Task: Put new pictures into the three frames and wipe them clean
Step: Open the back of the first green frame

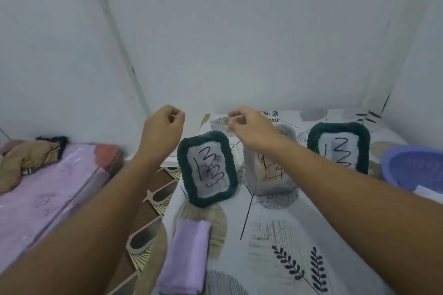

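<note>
Three picture frames stand on the leaf-patterned table (275,246). A dark green frame (207,169) on the left holds a sheet with black scribbled digits. In the middle, a pale grey frame (268,175) is partly hidden behind my right wrist. A second dark green frame (339,148) stands on the right. A folded lilac cloth (185,258) lies near the table's front left edge. My left hand (163,129) and my right hand (249,127) are both raised above the frames with fingers curled. I see nothing in the left hand. A pale blur at the right fingertips is too unclear to name.
A purple plastic basin (414,167) sits at the right edge of the table. To the left, a bed with a lilac cover (48,194) carries a bundle of tan cloth (26,158). White walls close in behind the table.
</note>
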{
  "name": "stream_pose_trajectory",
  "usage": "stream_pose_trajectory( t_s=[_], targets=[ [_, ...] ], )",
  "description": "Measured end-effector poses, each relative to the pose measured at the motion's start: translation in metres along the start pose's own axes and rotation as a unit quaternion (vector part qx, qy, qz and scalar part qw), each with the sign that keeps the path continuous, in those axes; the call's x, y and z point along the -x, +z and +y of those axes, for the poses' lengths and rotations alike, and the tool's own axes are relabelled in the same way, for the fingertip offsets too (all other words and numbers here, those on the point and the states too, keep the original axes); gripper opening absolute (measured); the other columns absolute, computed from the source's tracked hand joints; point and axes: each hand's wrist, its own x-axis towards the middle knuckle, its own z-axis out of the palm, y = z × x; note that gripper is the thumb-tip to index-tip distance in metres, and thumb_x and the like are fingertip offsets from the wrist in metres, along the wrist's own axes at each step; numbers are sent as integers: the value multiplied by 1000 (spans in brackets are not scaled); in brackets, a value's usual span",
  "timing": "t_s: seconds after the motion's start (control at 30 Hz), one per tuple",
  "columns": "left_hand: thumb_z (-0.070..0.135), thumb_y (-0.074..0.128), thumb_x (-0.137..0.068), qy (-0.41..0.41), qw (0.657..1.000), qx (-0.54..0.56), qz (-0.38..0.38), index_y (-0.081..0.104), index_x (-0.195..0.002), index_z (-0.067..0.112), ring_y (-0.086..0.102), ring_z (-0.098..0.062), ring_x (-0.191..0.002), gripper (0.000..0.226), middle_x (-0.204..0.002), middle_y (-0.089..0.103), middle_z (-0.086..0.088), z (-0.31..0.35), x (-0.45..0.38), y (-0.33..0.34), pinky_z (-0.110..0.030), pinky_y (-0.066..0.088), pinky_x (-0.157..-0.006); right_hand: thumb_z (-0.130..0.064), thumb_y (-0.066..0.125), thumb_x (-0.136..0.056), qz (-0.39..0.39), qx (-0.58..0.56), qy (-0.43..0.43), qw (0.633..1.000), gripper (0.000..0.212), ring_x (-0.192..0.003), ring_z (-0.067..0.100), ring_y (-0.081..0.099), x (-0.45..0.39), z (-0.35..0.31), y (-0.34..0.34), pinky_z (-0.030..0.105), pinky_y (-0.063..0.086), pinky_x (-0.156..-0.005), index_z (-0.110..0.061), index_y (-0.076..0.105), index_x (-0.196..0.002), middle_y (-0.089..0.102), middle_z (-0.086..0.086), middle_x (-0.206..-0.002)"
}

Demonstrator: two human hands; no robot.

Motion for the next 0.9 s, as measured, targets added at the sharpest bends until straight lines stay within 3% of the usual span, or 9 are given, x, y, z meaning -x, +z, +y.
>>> stream_pose_trajectory(
  t_s=[0.07, 0.13, 0.23, 0.4, 0.5, 0.6, 0.7, 0.8, 0.9],
  targets=[
    [31, 49, -105, -47, 998, 45, 19, 62, -109, 19, 55, -1, -83, 18, -98, 64, 9, -6, 23, -3, -19, 38, -67, -26, 50, -105, -11, 2, 34, 999, 35, -89, 5, 61, 15, -3, 9, 17, 41, -67, -25, 51, -141, 58, -4, -129],
    [31, 46, -106, -75, 995, 68, 25, 58, -120, 17, 57, -11, -92, 23, -110, 62, 3, -22, 47, 5, -25, 39, -73, -19, 49, -104, -37, -10, 57, 998, 44, -94, 7, 57, 30, 2, 20, 24, 43, -77, -25, 44, -148, 52, 0, -142],
    [37, 42, -108, -131, 987, 93, -13, 53, -133, 16, 57, -17, -106, 35, -122, 60, 1, -39, 72, 18, -35, 46, -88, -10, 47, -101, -61, -52, 94, 992, 56, -105, 4, 57, 43, 5, 33, 39, 54, -92, -26, 33, -154, 53, -5, -127],
    [39, 41, -108, -177, 970, 150, -66, 45, -143, 15, 57, -19, -108, 42, -114, 59, 4, -52, 89, 40, -34, 43, -87, -12, 46, -99, -89, -68, 137, 984, 48, -112, 37, 65, 45, 17, 53, 53, 57, -88, -24, 32, -144, 61, 10, -114],
    [37, 45, -108, -215, 951, 207, -83, 44, -140, 17, 61, -18, -107, 38, -122, 61, -2, -59, 88, 48, -27, 49, -78, -10, 45, -97, -103, -54, 145, 983, 36, -113, 34, 63, 43, 25, 59, 44, 57, -85, -21, 36, -130, 61, 14, -121],
    [27, 47, -108, -230, 936, 246, -105, 49, -127, 17, 65, -10, -98, 21, -118, 65, -3, -66, 89, 53, -16, 52, -63, -7, 43, -95, -109, -47, 144, 982, 47, -113, 33, 63, 38, 35, 65, 54, 55, -92, -21, 36, -139, 60, 12, -120],
    [21, 50, -107, -231, 922, 291, -107, 57, -122, 18, 71, -18, -102, 17, -115, 71, -4, -70, 87, 54, -28, 60, -73, -5, 42, -97, -106, -58, 141, 983, 45, -113, 34, 62, 35, 43, 71, 47, 57, -84, -21, 38, -139, 60, 12, -118],
    [20, 52, -106, -225, 916, 314, -107, 61, -122, 17, 73, -22, -104, 18, -113, 74, -6, -72, 86, 52, -42, 61, -88, -7, 42, -101, -77, -75, 112, 988, 34, -108, 31, 64, 36, 46, 76, 48, 56, -88, -21, 47, -132, 63, 7, -116],
    [21, 52, -106, -225, 907, 338, -115, 62, -124, 14, 73, -25, -105, 21, -112, 76, -7, -71, 87, 43, -46, 60, -90, -20, 44, -106, -25, -98, 93, 990, 30, -101, 28, 68, 38, 45, 75, 50, 58, -89, -21, 48, -136, 62, 4, -117]
  ],
)
